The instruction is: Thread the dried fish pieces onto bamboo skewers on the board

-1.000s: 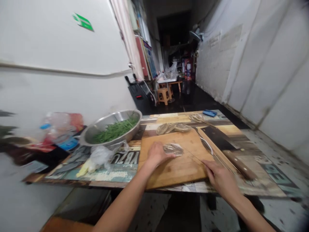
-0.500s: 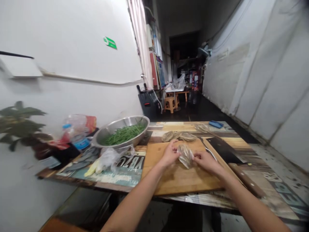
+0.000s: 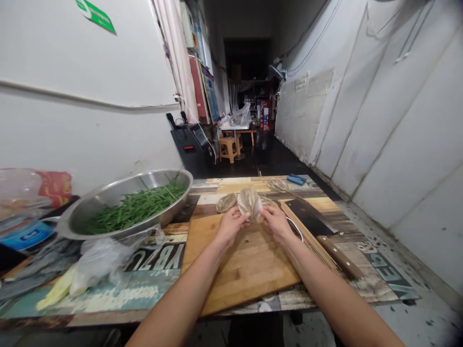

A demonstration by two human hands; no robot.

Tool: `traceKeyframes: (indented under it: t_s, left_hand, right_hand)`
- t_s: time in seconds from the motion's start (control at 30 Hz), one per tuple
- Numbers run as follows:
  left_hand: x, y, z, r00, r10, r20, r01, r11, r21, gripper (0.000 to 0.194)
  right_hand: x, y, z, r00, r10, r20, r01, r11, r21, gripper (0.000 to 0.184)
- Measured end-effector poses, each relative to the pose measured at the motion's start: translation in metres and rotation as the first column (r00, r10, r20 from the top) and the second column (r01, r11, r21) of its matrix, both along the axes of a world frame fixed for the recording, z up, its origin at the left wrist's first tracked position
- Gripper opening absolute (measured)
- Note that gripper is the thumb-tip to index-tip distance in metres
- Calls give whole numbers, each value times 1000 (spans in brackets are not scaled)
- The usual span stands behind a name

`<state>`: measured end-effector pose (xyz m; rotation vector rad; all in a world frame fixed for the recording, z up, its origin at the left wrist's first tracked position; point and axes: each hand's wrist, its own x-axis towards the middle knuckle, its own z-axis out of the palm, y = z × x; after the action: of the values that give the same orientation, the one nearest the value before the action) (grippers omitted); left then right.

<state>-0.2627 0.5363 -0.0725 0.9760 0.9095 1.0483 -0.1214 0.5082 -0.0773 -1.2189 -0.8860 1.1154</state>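
Observation:
Over the far part of the wooden cutting board (image 3: 242, 265), a thin, ridged, grey-brown flat piece (image 3: 249, 202) is held up in both hands; its exact kind cannot be made out. My left hand (image 3: 233, 224) pinches its lower left edge. On the lower right edge the fingers of my right hand (image 3: 275, 220) are closed. Just behind the board lies a similar grey-brown piece (image 3: 226, 203), and another is partly hidden behind the held one. To the right of my right hand are thin wooden sticks (image 3: 314, 241) and a cleaver (image 3: 311, 217) with a brown handle.
A steel basin (image 3: 184, 193) of cut green stalks (image 3: 141, 207) stands left of the board. Nearer lie a clear plastic bag (image 3: 104, 260) and a grey cloth (image 3: 39, 270). At the table's far edge is a blue object (image 3: 296, 179). Stools (image 3: 228, 149) stand beyond.
The held piece has moved away from me, from above the board's middle to its far edge, and is tilted more upright. Both hands moved with it. The camera view has shifted right.

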Motion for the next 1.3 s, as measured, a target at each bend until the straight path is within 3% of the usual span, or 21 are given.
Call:
traceKeyframes:
  t_s: [0.1,0.47,0.6,0.7,0.93,1.17,1.23,1.3]
  left_hand:
    - [-6,2,-4,996,-82,-34,82,997,-13,30]
    - [-15,-1,0,979,-203,14,204,977,-62,32]
    - [-12,-1,-4,970,-209,124,225,966,-127,29]
    - [-10,0,-4,970,-183,157,207,966,-153,28]
    - [-11,1,-4,988,-152,19,154,981,-116,32]
    - [-5,-4,-3,992,-122,-27,121,992,-20,40]
    - [-8,1,-3,1000,-3,-15,3,999,37,37]
    - [-15,10,-2,981,189,33,-191,979,69,35]
  right_hand:
    - [0,-1,3,997,52,-64,-53,998,-24,35]
    - [7,-7,10,977,105,-184,-116,992,-49,34]
    - [9,-7,12,975,96,-199,-104,994,-33,35]
    - [7,-8,12,986,46,-162,-49,999,-17,32]
    - [4,-11,9,997,52,52,-51,999,-10,34]
    - [4,-10,8,998,50,39,-49,998,-31,34]
    - [4,-11,8,998,50,43,-50,999,6,35]
    - [2,-13,8,997,45,64,-49,997,62,39]
